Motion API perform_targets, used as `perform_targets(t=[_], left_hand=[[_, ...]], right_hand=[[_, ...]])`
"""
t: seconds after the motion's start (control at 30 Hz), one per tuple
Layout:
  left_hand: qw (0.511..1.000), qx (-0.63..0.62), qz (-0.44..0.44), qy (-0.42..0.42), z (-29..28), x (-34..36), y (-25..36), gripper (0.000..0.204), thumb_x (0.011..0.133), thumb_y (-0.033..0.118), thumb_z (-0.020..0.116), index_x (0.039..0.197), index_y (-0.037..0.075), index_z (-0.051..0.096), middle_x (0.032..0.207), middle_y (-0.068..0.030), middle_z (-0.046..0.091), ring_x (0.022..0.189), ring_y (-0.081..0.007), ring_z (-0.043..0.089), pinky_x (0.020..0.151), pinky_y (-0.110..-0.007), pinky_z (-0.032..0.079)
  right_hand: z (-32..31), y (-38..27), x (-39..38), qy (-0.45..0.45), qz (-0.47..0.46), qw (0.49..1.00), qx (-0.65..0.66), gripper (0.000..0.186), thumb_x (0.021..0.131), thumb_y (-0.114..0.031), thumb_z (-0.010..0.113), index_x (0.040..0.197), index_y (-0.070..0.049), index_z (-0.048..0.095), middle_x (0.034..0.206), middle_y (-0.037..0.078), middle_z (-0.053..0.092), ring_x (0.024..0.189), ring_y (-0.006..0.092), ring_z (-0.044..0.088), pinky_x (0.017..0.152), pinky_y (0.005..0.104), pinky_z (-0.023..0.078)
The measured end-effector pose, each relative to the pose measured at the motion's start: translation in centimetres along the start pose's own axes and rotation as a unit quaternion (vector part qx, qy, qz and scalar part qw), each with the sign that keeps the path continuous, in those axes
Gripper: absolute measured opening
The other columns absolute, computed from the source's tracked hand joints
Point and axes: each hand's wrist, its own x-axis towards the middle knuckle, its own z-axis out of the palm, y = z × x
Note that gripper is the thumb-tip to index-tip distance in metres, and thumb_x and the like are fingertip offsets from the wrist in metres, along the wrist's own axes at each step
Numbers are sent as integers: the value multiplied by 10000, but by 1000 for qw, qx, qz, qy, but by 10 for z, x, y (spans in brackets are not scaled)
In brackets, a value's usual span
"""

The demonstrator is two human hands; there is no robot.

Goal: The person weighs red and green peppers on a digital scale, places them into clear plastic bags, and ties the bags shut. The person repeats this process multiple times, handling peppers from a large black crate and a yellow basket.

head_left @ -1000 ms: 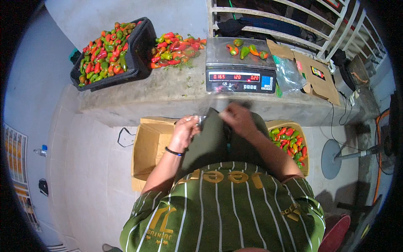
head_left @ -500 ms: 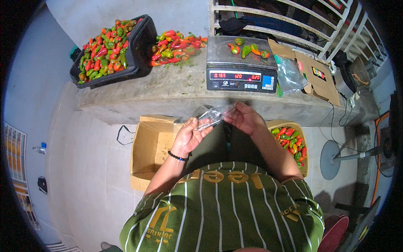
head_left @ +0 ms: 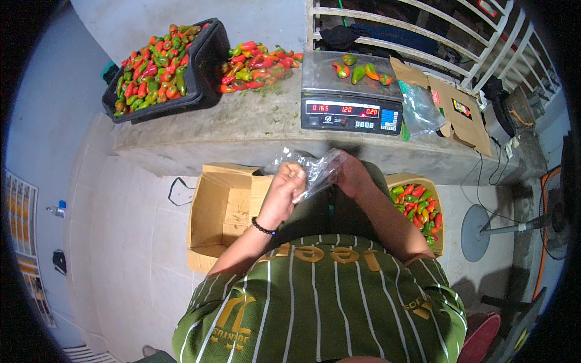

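Observation:
A clear plastic bag [head_left: 319, 172] is stretched between my two hands, in front of the concrete ledge. My left hand [head_left: 287, 189], with a dark beaded bracelet at the wrist, is closed in a fist on one side of it. On the other side my right hand [head_left: 356, 179] grips the bag, its fingertips partly covered by the film. Beyond my hands, a digital scale [head_left: 351, 116] stands on the ledge. Several red and green peppers [head_left: 357, 73] lie on its metal plate.
At the ledge's left, a black crate [head_left: 206, 69] brims with peppers beside a loose pepper pile [head_left: 260, 65]. More clear bags [head_left: 422, 112] and flattened cardboard [head_left: 463, 115] lie right of the scale. Below stand an open cardboard box [head_left: 221, 212] and a box of peppers [head_left: 419, 209], with a fan stand [head_left: 476, 233] farther right.
The bag has opened out wider and been lifted slightly. My left hand has turned and closed into a fist on it. The peppers on the scale have not moved.

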Motion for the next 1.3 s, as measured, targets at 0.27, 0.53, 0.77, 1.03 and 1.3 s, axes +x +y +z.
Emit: perform_targets(t=[0.27,0.53,0.77,1.03,1.3], left_hand=[[722,665,191,-7,36,-6,10,274,827,121,554,1042,23,414,918,-94,514,816,-194,536,706,-309,441],[996,-58,12,62,9,11,19,129,806,-51,467,840,72,453,744,-29,534,648,-91,493,570,-196,394],[895,431,87,77,12,3,-7,159,796,-6,507,940,46,463,725,7,490,623,-72,449,553,-213,360],[985,-7,-8,175,-11,42,-4,114,833,11,421,933,41,468,653,6,461,527,-83,450,472,-229,430],[847,469,224,111,2,28,-29,288,768,-55,503,1026,65,548,813,-30,482,683,-124,479,568,-233,415]], right_hand=[[-10,23,10,87,-198,895,-389,117,807,-152,560,761,-71,490,657,9,500,623,73,478,546,241,392],[11,1,-17,6,-217,776,-593,238,760,-200,567,923,-35,517,713,125,571,651,191,561,606,351,456],[-6,-6,7,71,-89,977,-180,401,742,-52,513,1140,-84,476,781,86,563,519,212,525,569,342,491],[-6,-8,-14,-173,41,977,-118,359,746,-65,553,1103,-92,518,618,22,475,475,111,443,527,295,447],[-8,-5,15,76,-307,700,-641,444,693,-198,607,1076,-5,490,819,164,510,771,291,520,701,358,427]])
